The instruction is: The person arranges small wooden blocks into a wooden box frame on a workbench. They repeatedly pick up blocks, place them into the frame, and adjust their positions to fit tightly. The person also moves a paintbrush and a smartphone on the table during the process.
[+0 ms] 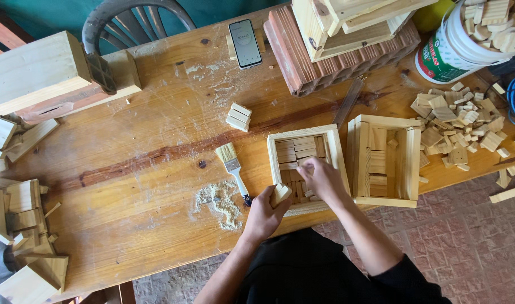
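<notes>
A square wooden frame (336, 147) lies near the table's front edge, with several small wooden blocks laid flat inside it. My right hand (320, 178) reaches into the frame and presses its fingers on the blocks there. My left hand (263, 213) rests at the frame's near left corner, shut on a small wooden block (280, 193). A second wooden frame (413, 163) with blocks inside sits just to the right of the first.
A paintbrush (231, 163) and a sawdust heap (219, 200) lie left of the frame. A short stack of blocks (238, 116), a phone (245, 43), a ribbed brick (302, 67), a heap of loose blocks (457, 124), a white bucket (460, 48) and wooden scraps (23, 208) surround it.
</notes>
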